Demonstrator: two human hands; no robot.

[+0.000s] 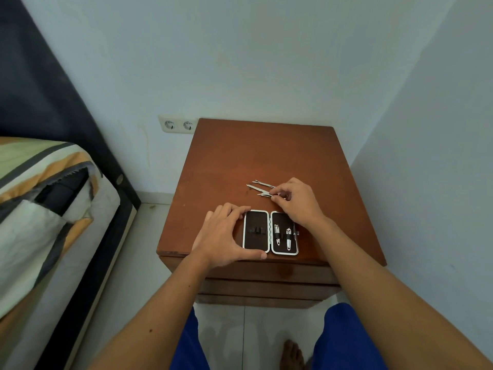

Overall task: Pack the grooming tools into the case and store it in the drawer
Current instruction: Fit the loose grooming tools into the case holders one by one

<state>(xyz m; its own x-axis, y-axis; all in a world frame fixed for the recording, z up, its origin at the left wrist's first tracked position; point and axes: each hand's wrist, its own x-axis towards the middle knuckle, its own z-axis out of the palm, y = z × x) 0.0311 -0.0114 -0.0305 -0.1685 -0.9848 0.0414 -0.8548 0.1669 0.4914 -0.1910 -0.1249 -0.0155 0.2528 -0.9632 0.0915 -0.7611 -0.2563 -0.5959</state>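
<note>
The case [270, 232] lies open and flat at the near edge of the nightstand [256, 156], its two halves side by side. The right half holds two clippers [282, 234] strapped upright under an elastic band. The left half shows an empty row of loops. Three thin metal tools [260, 186] lie loose on the wood just beyond the case, roughly parallel and close together.

The left hand [226, 235] is spread in a wide curve around the left edge of the case, thumb at the near corner and fingers at the far corner, bracing it without lifting it. The right hand [296, 200] reaches over the right half, its thumb and forefinger pinched on the end of the nearest loose tool, which appears barely raised off the surface, if at all.

Progress, judged from this layout: the clippers are packed; the three thin tools remain to be seated in the empty loops. After that the case must be closed and placed in a drawer [266, 285], and the drawer fronts below the top appear shut.

The nightstand is brown wood and stands in a corner of pale walls. A double wall socket [178, 124] sits at its far left. A bed [45, 209] with a striped cover and dark frame stands to the left. The floor is light tile.
</note>
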